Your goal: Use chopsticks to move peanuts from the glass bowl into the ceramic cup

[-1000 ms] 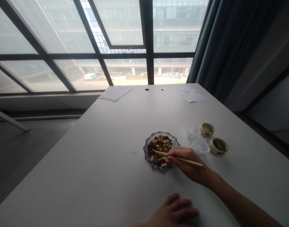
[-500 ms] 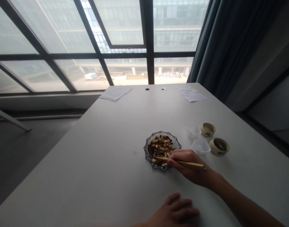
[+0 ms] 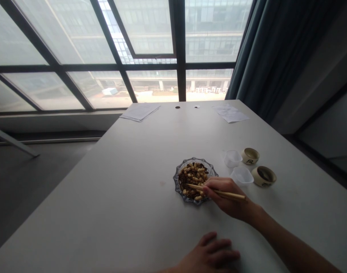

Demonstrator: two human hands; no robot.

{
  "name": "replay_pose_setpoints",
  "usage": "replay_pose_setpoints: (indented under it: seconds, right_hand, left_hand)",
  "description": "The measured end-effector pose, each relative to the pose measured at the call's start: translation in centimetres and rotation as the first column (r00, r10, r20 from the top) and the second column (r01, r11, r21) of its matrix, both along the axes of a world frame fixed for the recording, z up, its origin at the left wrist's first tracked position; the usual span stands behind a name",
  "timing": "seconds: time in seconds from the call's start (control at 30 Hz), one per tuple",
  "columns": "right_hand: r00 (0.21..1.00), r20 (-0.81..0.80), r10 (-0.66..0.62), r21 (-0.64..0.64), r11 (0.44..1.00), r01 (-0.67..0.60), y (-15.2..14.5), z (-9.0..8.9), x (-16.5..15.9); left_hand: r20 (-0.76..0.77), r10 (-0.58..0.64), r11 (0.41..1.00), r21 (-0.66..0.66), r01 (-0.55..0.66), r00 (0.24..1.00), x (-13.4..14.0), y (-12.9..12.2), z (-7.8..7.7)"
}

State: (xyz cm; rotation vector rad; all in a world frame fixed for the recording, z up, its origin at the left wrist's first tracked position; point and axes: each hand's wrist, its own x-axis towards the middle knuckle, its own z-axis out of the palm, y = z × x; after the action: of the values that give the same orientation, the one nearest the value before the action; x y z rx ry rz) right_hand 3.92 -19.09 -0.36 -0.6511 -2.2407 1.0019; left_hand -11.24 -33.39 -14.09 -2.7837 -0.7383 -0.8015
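Observation:
My right hand [image 3: 227, 197] is closed around a pair of wooden chopsticks [image 3: 232, 195]. Their tips are among the peanuts [image 3: 196, 177] in a scalloped glass dish [image 3: 175, 178]. Dark brown pieces [image 3: 182, 179], whose kind I cannot make out, are mixed in with the peanuts. Whether anything is pinched between the tips is too small to tell. My left hand [image 3: 209, 254] lies on the table in front of the dish, fingers spread, holding nothing.
Two clear plastic containers [image 3: 233, 159] stand right of the dish, beside a pale ceramic bowl [image 3: 250, 156] and a second bowl [image 3: 263, 176] with something dark inside. Papers [image 3: 141, 112] and another sheet [image 3: 230, 113] lie along the far end of the white table [image 3: 119, 182].
The chopstick tips have risen slightly within the dish, and my right hand has shifted a little with them. My left hand stays where it was.

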Motion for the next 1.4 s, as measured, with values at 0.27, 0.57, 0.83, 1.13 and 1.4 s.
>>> replay_pose_setpoints:
  seconds: [0.27, 0.57, 0.83, 1.13, 1.4]
  right_hand:
    - [0.990, -0.141, 0.010, 0.019, 1.000, -0.007, 0.1, -0.8, -1.0]
    - [0.990, -0.142, -0.013, -0.014, 1.000, 0.012, -0.5, -0.1, -1.1]
    - [0.997, -0.036, -0.075, -0.013, 0.997, 0.075, -0.6, -0.5, -1.3]
    - [0.993, -0.027, -0.114, 0.018, 0.993, 0.114, -0.9, 0.0, -1.0]
    - [0.992, -0.042, -0.123, 0.075, 0.989, 0.126, -1.5, 0.1, -0.9]
  left_hand:
    - [-0.032, -0.028, 0.997, -0.078, 0.025, 0.999, 0.0, -0.1, -0.2]
    - [-0.058, -0.047, 0.990, -0.137, 0.039, 0.997, 0.0, -0.1, -0.1]
    - [-0.047, -0.040, 0.992, -0.118, 0.034, 0.998, 0.0, -0.1, 0.0]
    - [-0.055, -0.048, 0.990, -0.136, 0.040, 0.997, 0.0, -0.2, 0.0]
    - [-0.072, -0.045, 0.990, -0.138, 0.035, 0.996, 0.1, -0.1, 0.5]
